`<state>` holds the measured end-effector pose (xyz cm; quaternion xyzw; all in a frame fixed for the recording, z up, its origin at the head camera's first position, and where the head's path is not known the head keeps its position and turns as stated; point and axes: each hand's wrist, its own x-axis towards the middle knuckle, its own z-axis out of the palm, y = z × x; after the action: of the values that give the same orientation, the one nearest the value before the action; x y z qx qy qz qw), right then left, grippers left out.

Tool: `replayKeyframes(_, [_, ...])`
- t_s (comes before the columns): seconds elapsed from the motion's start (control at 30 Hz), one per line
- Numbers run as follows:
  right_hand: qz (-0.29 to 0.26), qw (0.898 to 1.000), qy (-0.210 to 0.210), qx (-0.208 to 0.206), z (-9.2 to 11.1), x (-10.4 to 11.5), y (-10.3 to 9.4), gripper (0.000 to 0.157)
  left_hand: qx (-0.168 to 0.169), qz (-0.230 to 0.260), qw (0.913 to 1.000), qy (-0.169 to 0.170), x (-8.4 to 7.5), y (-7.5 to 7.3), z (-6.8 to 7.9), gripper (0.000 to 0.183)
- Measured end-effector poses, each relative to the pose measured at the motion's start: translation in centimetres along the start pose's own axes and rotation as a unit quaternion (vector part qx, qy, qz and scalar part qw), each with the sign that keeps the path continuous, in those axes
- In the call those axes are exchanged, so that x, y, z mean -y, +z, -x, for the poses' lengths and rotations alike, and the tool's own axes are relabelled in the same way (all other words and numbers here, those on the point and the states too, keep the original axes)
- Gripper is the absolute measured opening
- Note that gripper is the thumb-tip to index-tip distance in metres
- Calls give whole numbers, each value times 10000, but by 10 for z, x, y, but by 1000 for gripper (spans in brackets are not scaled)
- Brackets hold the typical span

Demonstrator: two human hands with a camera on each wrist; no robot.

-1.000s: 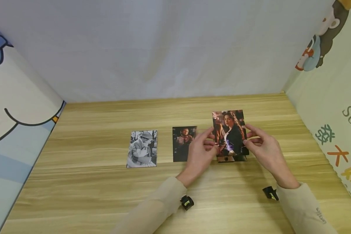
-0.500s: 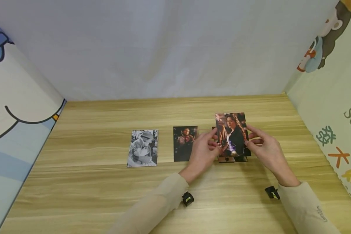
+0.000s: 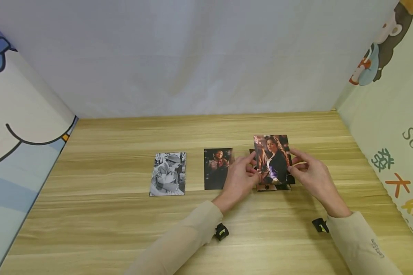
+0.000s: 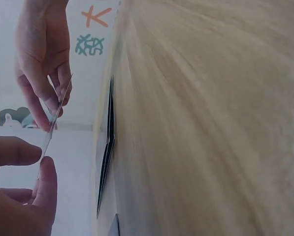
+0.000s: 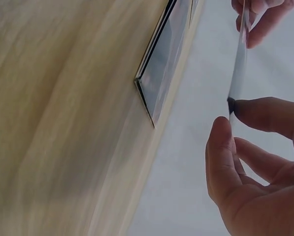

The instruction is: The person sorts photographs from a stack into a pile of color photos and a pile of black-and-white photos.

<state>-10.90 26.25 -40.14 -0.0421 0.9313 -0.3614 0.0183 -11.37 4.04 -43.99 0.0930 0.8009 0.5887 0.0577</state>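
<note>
A colour photo of a long-haired person in a dark jacket is held up off the table. My left hand pinches its left edge between thumb and fingers. On the opposite edge, my right hand pinches it the same way. Both wrist views show the held photo nearly edge-on, apart from the tabletop. Beneath it lie other prints, mostly covered in the head view; a lower strip shows. Left of them is a dark photo, partly behind my left hand.
A black-and-white photo lies farther left on the wood-grain table. A pale cloth rises behind the table. Printed panels stand at the left and right. Black clip-like pieces sit at the cuffs.
Both hands have shifted the held photo slightly right and lower in the head view. The head view itself has moved a little. The grip and the photos on the table look unchanged.
</note>
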Motion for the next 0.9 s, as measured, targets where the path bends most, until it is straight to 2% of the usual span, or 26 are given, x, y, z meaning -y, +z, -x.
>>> replayKeyframes(0.2, [24, 10000, 13, 48, -2, -3, 2, 58, 165, -293, 9994, 84, 4, 0, -2, 73])
replayKeyframes(0.47, [112, 9996, 59, 255, -5, -6, 2, 59, 340, -399, 9986, -9, 5, 1, -3, 73])
replayKeyframes(0.9, [170, 9979, 191, 588, -11, -12, 5, 59, 324, -913, 9951, -196, 7, 3, -7, 70])
